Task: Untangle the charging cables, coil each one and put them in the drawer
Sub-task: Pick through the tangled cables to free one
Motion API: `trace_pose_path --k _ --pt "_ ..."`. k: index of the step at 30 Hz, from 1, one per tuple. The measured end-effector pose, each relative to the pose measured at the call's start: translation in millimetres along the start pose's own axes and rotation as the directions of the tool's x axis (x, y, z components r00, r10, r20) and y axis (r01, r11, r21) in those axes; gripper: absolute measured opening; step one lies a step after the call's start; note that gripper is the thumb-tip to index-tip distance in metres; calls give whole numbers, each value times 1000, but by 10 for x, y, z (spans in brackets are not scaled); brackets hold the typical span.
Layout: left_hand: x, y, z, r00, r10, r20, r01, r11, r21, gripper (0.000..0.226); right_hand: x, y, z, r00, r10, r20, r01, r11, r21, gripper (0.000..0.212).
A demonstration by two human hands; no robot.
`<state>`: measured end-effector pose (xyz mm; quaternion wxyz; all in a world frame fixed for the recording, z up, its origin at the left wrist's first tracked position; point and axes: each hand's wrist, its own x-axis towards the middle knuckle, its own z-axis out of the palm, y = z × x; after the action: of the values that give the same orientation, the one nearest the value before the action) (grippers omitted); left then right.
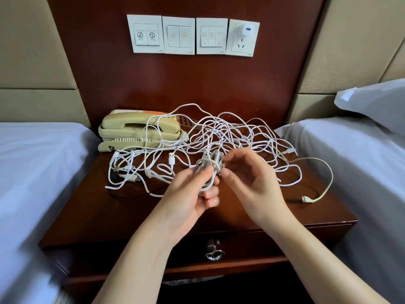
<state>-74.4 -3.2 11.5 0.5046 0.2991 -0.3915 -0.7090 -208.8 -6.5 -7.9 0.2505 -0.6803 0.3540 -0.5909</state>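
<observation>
L hand (192, 189) gripping a small coiled cable (208, 166), fingers curling round the loops, thumb pressing on the front. R hand (247, 181) pinching the coil's right edge btwn thumb and fingertips, other fingers loosely curling. Holding the coil in the air, over the middle of the nightstand (98, 216), just in front of the cable tangle (232, 132).

Tangle of white cables is sprawling across the back and centre of the top, some strands draping over the beige desk phone (135, 128) at back-left. One USB-A plug (172, 160) is sticking out left of the coil. A beige cable (326, 172) is looping out on the right side, its connector lying near the front-right edge.

Drawer (252, 242) sitting below the top, looking closed, metal knob (214, 254) at centre. White USB charger (247, 30) sitting in the wall socket above
</observation>
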Motion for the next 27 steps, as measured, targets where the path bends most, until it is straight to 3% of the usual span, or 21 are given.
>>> trace_pose_path --k 6,11,17,19,22,24,27 --pt "5 -19 20 1000 -27 -5 27 999 -19 19 3 18 17 996 -60 -68 50 988 -143 14" --pt "53 -43 64 994 -49 -95 49 999 -5 24 -12 21 89 980 -131 -152 76 944 -322 12" --pt "50 -84 44 986 -69 -151 98 975 198 21 -2 32 26 977 -192 -89 137 896 -422 8" --pt "37 -85 30 986 -77 -145 108 970 218 20 3 36 12 987 -144 -74 108 925 -365 9" --pt "8 -61 6 992 -97 -79 112 967 231 18 31 11 -21 997 6 -81 -12 997 -72 10" --pt "-11 -47 -8 993 -117 -32 121 967 226 19 39 -23 -43 994 70 -87 -62 994 90 13" --pt "-26 -41 -12 992 -127 -6 125 965 229 19 36 -50 -45 990 110 -92 -93 980 177 13"
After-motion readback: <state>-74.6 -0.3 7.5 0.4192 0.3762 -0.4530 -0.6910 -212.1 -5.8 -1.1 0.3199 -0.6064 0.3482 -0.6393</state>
